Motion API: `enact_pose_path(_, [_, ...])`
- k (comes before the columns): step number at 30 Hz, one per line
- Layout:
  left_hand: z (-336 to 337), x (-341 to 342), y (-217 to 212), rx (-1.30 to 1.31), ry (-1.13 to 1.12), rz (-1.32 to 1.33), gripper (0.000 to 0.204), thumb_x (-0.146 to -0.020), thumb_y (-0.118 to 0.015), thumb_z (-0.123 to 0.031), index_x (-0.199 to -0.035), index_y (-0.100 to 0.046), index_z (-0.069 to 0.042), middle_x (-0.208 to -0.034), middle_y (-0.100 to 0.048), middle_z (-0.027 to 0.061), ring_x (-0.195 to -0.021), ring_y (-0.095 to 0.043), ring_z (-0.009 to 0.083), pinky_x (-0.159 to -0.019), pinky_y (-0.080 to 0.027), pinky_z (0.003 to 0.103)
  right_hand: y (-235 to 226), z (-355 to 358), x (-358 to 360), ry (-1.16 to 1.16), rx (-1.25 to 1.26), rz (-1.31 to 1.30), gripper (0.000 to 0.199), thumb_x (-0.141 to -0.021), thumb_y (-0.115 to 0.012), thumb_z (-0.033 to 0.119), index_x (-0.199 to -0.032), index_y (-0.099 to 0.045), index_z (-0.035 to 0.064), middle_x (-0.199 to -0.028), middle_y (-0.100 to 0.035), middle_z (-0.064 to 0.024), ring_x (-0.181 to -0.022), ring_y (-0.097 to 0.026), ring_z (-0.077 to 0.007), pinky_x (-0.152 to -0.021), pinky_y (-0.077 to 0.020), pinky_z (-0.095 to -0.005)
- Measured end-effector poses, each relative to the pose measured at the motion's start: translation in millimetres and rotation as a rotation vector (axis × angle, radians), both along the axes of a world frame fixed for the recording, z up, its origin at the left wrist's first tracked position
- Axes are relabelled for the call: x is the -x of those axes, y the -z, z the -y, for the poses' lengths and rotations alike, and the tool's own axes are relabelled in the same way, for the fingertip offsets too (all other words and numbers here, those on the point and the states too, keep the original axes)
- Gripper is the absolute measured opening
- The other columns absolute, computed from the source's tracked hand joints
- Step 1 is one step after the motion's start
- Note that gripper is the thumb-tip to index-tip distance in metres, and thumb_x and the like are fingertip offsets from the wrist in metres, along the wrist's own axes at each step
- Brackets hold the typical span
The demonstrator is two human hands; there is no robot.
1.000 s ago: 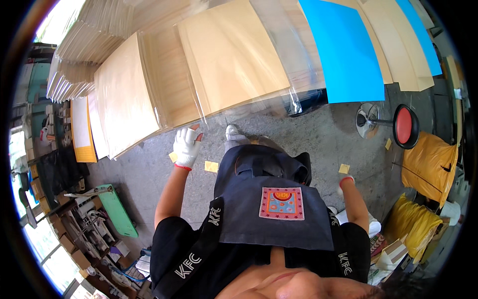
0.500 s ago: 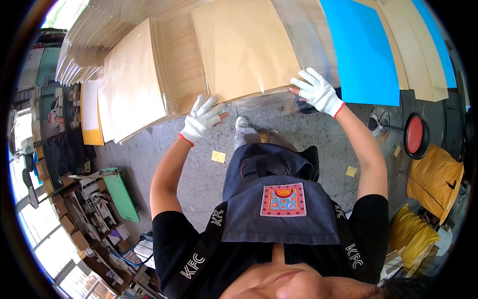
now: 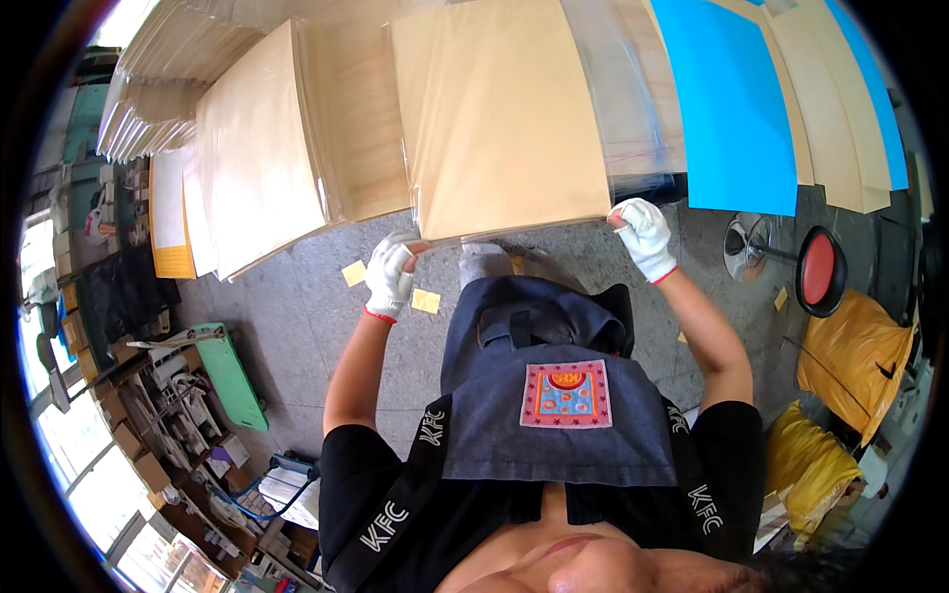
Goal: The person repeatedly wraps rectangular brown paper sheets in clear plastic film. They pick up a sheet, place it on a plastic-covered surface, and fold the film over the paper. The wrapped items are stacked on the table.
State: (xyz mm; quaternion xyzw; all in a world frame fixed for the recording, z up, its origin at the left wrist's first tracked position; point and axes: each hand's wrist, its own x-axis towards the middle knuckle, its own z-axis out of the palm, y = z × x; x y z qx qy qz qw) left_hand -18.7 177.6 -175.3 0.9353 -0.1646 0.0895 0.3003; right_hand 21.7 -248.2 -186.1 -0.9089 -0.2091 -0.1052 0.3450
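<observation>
Gloved hands, left and right, newly clenched on tan board lower corners, blue sheet at two o'clock.

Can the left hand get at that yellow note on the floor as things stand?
Probably not right away: the left hand is gripping the lower corner of the wrapped tan board. The yellow note lies unobstructed on the floor just beside it.

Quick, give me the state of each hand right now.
Left hand: gloved, closed on the near left corner of the tan board.
Right hand: gloved, closed on the same board's near right corner.
</observation>
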Motion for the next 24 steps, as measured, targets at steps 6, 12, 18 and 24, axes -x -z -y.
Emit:
enact_pose_path(6, [25.8,-6.8,41.6,0.69,-0.563,-0.339,0.036,-0.093,-0.051,-0.035,-0.071,-0.052,-0.006,-0.064,-0.041,-0.0033,-0.063,-0.038,0.0076,-0.056,-0.032,0.027,21.1,-43.4,2.5,0.499,-0.416,-0.18,0.022,-0.09,-0.057,0.016,-0.074,-0.047,0.0045,-0.063,-0.046,-0.0045,-0.056,-0.047,-0.013,-0.054,-0.0387,-0.0277])
enact_pose_path(12, [44.9,-25.3,65.3,1.087,-0.78,-0.359,0.027,-0.092,-0.053,-0.031,-0.091,-0.059,-0.004,-0.081,-0.057,0.0002,-0.074,-0.05,0.0101,-0.066,-0.041,0.025,36.1,-59.5,-11.9,0.743,-0.797,-0.456,0.031,-0.092,-0.058,0.027,-0.071,-0.044,0.0095,-0.06,-0.039,0.0066,-0.056,-0.033,-0.0032,-0.05,-0.0291,-0.0218])
enact_pose_path(18, [62.3,-29.9,74.4,1.478,-0.829,-0.401,0.039,-0.092,-0.052,-0.027,-0.12,-0.053,0.0,-0.108,-0.061,0.0082,-0.097,-0.056,0.0168,-0.086,-0.044,0.029,32.8,-68.8,-18.6,0.844,-0.91,-0.482,0.027,-0.09,-0.06,0.025,-0.072,-0.047,0.0087,-0.064,-0.044,0.0047,-0.06,-0.036,-0.0052,-0.055,-0.0319,-0.0224])
enact_pose_path(24, [29.9,-38.1,66.2,1.164,-0.874,-0.671,0.055,-0.09,-0.054,-0.045,-0.119,-0.055,0.002,-0.112,-0.059,0.0102,-0.097,-0.056,0.0181,-0.084,-0.044,0.029,20.8,-52.3,-25.1,0.714,-0.848,-0.503,0.02,-0.089,-0.059,0.017,-0.075,-0.052,0.0037,-0.071,-0.05,0.0031,-0.066,-0.041,-0.0061,-0.06,-0.0347,-0.0221])
